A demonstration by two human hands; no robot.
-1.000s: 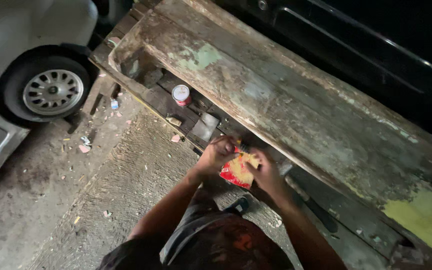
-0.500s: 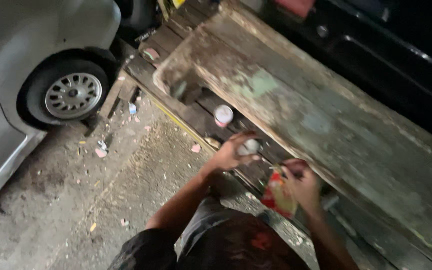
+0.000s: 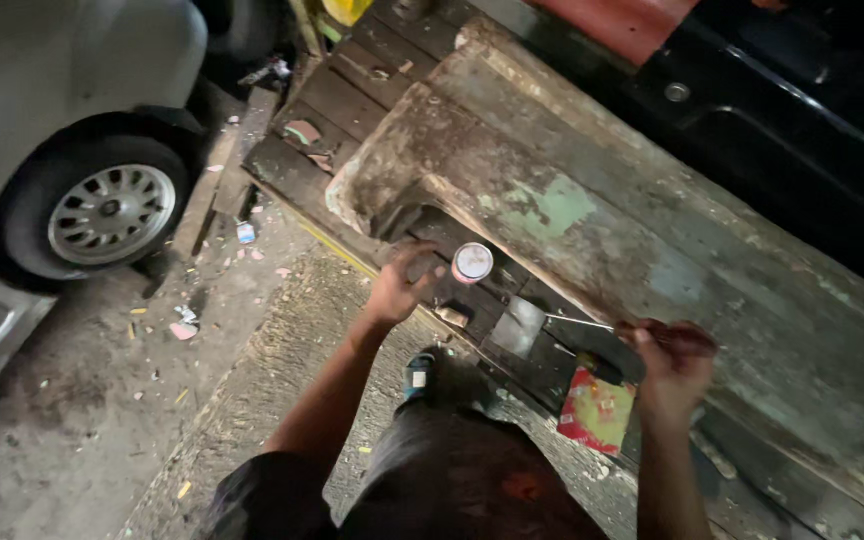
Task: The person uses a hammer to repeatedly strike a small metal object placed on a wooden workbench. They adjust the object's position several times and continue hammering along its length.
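My left hand (image 3: pixel 402 287) reaches forward with curled, parted fingers and stops just left of a small round can (image 3: pixel 472 262) with a white and red top. The can stands on dark planks under the edge of a long weathered panel (image 3: pixel 592 215). My right hand (image 3: pixel 674 362) is closed around the thin handle of a flat metal scraper (image 3: pixel 520 325), whose blade rests on the planks between my hands. A red and yellow packet (image 3: pixel 597 410) lies below my right hand, held by neither hand.
A grey car with an alloy wheel (image 3: pixel 112 215) stands at the left. Wooden pallet boards (image 3: pixel 352 95) lie at the top, a dark vehicle (image 3: pixel 802 110) at the upper right. My sandalled foot (image 3: pixel 419 372) is on rough concrete strewn with small scraps (image 3: pixel 184 330).
Both hands held the red and yellow packet a second ago. It now lies on the ledge; my left hand has gone to the can and my right hand has closed on the scraper.
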